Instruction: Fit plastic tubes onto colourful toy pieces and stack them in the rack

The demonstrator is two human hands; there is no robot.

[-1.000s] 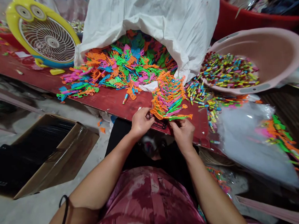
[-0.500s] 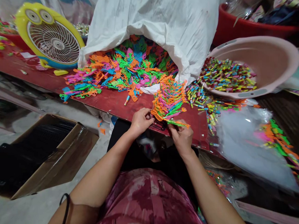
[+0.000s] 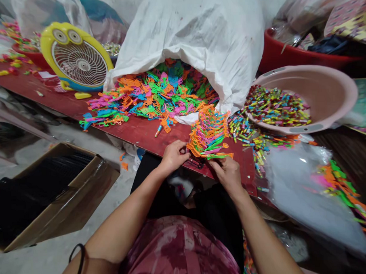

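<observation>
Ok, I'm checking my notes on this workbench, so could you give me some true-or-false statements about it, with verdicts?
1. The yellow fan stands left of the white sack. True.
2. The pink basin is empty. False: it holds small multicoloured pieces.
3. The cardboard box sits on the red table. False: it is on the floor.
4. The left hand and right hand are at the table's near edge. True.

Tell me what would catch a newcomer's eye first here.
Most likely the bright heap of small plastic pieces, orange, green, pink and blue, spilling from the mouth of a big white sack onto the red table. Next, the yellow fan with two round eyes, standing left of the sack, and the wide pink basin of small multicoloured pieces on its right.
</observation>
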